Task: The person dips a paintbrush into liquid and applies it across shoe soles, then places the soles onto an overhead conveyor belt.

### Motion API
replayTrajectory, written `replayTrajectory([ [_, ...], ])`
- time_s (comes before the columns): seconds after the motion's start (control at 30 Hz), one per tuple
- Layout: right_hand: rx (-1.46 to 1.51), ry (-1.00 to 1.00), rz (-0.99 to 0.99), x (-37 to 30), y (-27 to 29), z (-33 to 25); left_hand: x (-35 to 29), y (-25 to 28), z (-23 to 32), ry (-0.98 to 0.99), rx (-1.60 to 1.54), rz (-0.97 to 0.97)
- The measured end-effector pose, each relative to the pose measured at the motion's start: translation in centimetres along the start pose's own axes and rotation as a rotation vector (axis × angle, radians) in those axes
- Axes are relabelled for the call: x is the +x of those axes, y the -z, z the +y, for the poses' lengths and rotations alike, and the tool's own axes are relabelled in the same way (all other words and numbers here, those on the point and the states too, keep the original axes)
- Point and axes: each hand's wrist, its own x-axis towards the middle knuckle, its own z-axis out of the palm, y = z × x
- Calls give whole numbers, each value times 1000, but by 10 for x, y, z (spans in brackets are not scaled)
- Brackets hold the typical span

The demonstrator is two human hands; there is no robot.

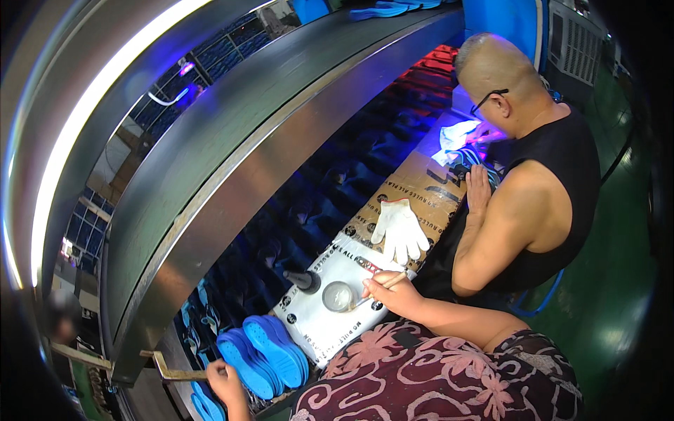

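Note:
My right hand (399, 296) is closed around the light wooden handle of a brush (394, 280). The brush slants down toward the rim of a small round dish (338, 297) with pale, clear-looking contents. At the lower left my left hand (225, 384) has its fingers curled beside the end of a bent metal bar (177, 374). Blue shoe soles (201, 405) lie right by that hand, partly covered by it; whether it grips one is unclear. Between my hands are two stacks of blue soles (267, 351). A dark upright container (303, 281) stands left of the dish.
A white knitted glove (400, 231) lies on the cardboard-and-white work surface (316, 344). A conveyor belt (232, 133) with a metal side runs along the left, carrying blue soles (393, 10) at its far end. At right, a co-worker (533, 189) handles items under violet light.

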Motion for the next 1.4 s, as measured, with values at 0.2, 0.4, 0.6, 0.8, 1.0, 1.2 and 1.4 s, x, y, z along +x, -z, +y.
replayTrajectory([
  [0.2,-12,-43,-102,16,-37,3,-50,-22,-128,26,131,-377],
  [0.4,-82,-22,9,4,-41,6,-48,-22,-91,364,84,-264],
  [0.6,-142,-81,-13,5,-45,4,-64,2,-80,1006,-1598,-688],
  [0.8,-62,-91,8,7,-51,-11,-62,-22,55,640,-1328,-364],
  [1.0,-149,221,-149,7,-66,-58,-52,-63,106,311,-1094,-308],
  [1.2,-469,676,-331,7,-76,-69,-44,-66,141,155,-985,-357],
  [1.4,-582,726,-250,7,-71,-66,-42,-68,148,-40,-905,-250],
])
